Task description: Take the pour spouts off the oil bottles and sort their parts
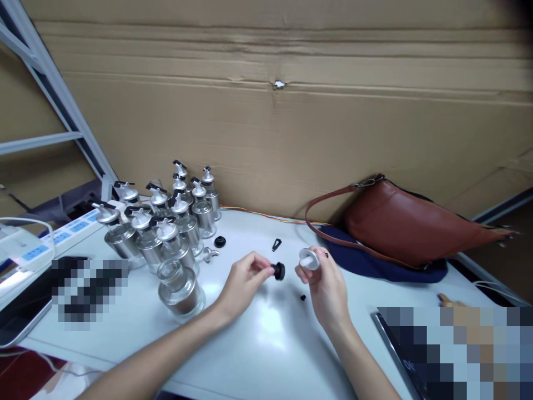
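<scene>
My left hand point(244, 283) pinches a small black stopper point(280, 271) between thumb and fingertips, above the white table. Facing it, my right hand point(328, 291) grips a silver pourer cap point(308, 259), its hollow underside with a pale inner tube turned toward me. The two parts are apart. On the table nearby lie a black lever clip point(276, 244), a tiny black piece point(303, 298), a black round stopper point(220, 241) and a loose silver spout point(209, 254). An uncapped glass bottle with a metal band point(180, 294) stands left of my left hand.
Several capped bottles point(144, 239) cluster at the left, before a power strip point(75, 228). A brown leather bag point(400, 222) rests on dark blue cloth point(353, 264) at the right. Cardboard point(266, 139) closes off the back. A blurred flat object point(458, 355) occupies the front right.
</scene>
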A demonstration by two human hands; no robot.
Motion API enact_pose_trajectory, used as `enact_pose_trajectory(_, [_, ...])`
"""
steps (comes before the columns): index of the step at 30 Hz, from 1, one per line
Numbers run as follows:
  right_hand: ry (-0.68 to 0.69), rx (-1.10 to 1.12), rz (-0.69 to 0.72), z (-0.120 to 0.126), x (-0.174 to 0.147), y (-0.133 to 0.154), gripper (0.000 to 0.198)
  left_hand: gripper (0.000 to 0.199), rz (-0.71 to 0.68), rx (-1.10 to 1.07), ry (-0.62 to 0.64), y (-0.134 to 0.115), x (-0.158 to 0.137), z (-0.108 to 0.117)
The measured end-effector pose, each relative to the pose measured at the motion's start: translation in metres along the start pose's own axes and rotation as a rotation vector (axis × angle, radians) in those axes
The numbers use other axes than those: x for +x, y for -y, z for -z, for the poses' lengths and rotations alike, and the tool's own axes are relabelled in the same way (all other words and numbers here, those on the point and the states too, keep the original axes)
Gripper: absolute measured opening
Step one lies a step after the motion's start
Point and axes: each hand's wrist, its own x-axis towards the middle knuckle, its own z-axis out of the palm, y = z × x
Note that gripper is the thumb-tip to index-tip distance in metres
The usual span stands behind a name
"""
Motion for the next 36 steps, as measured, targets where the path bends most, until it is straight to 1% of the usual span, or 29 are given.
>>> enact_pose_trajectory(1, [-0.006, 0.003, -0.015, -0.001, 0.0, 0.0, 0.031, 0.016, 0.061, -0.088, 0.021, 0.004, -0.005, 0.002])
enact_pose_trajectory(3, [0.002, -0.003, -0.06, -0.002, 0.0, -0.001, 0.033, 0.023, 0.146, -0.183, 0.043, 0.012, -0.01, 0.005])
enact_pose_trajectory(5, [0.042, -0.046, -0.096, -0.002, 0.0, -0.004, 0.035, 0.031, 0.18, -0.213, 0.037, 0.016, -0.012, 0.007])
enact_pose_trajectory(8, [0.125, -0.174, -0.103, -0.001, -0.001, -0.009, 0.035, 0.039, 0.206, -0.26, 0.043, 0.018, -0.012, 0.007])
enact_pose_trajectory(12, [0.216, -0.322, -0.081, 0.001, -0.004, -0.011, 0.033, 0.043, 0.258, -0.392, 0.081, 0.018, -0.014, 0.01])
enact_pose_trajectory(17, [0.323, -0.428, -0.076, -0.002, -0.007, -0.011, 0.034, 0.042, 0.381, -0.545, 0.068, 0.014, -0.015, 0.016])
enact_pose_trajectory(23, [0.352, -0.413, -0.055, -0.003, -0.009, -0.011, 0.034, 0.043, 0.357, -0.555, 0.062, 0.011, -0.015, 0.015])
enact_pose_trajectory(27, [0.436, -0.433, -0.067, -0.001, -0.01, -0.01, 0.027, 0.044, 0.349, -0.562, 0.057, 0.013, -0.015, 0.015])
enact_pose_trajectory(31, [0.486, -0.376, -0.068, 0.0, -0.01, -0.01, 0.022, 0.045, 0.331, -0.568, 0.046, 0.014, -0.014, 0.016])
enact_pose_trajectory(36, [0.468, -0.335, -0.063, 0.001, -0.01, -0.011, 0.016, 0.039, 0.333, -0.63, 0.043, 0.009, -0.014, 0.017])
